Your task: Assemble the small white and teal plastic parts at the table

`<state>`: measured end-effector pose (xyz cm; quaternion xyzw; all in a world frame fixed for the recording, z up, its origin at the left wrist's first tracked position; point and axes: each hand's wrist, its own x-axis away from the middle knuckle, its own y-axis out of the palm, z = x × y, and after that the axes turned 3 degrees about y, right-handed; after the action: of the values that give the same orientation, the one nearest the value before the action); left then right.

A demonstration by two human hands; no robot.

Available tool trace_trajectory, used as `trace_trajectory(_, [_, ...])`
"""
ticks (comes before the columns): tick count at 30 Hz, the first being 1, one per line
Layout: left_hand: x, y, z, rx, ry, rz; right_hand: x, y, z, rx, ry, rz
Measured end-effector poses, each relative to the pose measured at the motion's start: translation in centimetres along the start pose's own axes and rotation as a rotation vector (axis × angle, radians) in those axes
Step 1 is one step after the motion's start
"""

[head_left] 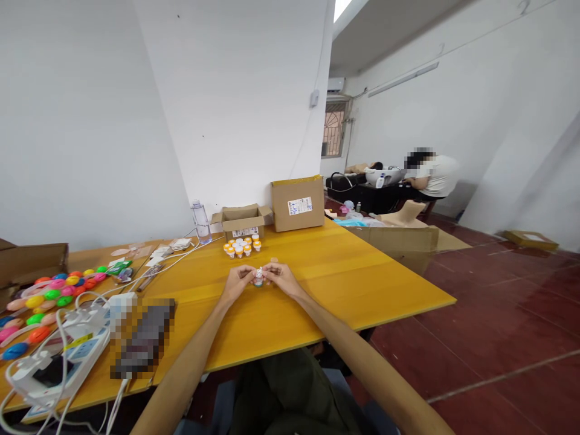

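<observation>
My left hand [240, 282] and my right hand [283, 279] meet over the middle of the wooden table [362, 278]. Their fingertips pinch a small white object with dark dots [260, 272], possibly dice; it is too small to tell. Just under it, between the hands, shows the pale bluish lower part of something small, partly hidden by the fingers. Beyond my left hand stands a group of several small white containers with orange rings [239, 248]. A small pale round piece [274, 260] lies behind my right hand.
At the back are an open carton [242, 223], a taped box [298, 205] and a clear bottle [200, 222]. Colourful balloon-like pieces [52, 294], a cabled power strip [81, 356] and a blurred dark phone-like item [145, 338] lie left. Another person [437, 175] sits far right.
</observation>
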<state>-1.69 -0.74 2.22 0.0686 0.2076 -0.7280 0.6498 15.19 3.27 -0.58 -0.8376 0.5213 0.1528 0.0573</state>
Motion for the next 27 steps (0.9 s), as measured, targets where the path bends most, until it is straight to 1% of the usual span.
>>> trace_trajectory(12, [-0.06,0.14,-0.22,0.002,0.023,0.001,0.07,-0.06,-0.09,0.021,-0.010,0.002])
trace_trajectory(16, [0.03,0.41,0.11,-0.056,0.065,0.042,0.15,0.05,-0.23,0.005,-0.016,0.027])
trace_trajectory(22, [0.11,0.61,0.34,-0.104,0.113,0.056,0.21,0.18,-0.32,0.008,-0.028,0.027])
trace_trajectory(27, [0.22,0.65,0.28,-0.226,0.212,0.106,0.38,0.37,-0.59,0.002,-0.037,0.022])
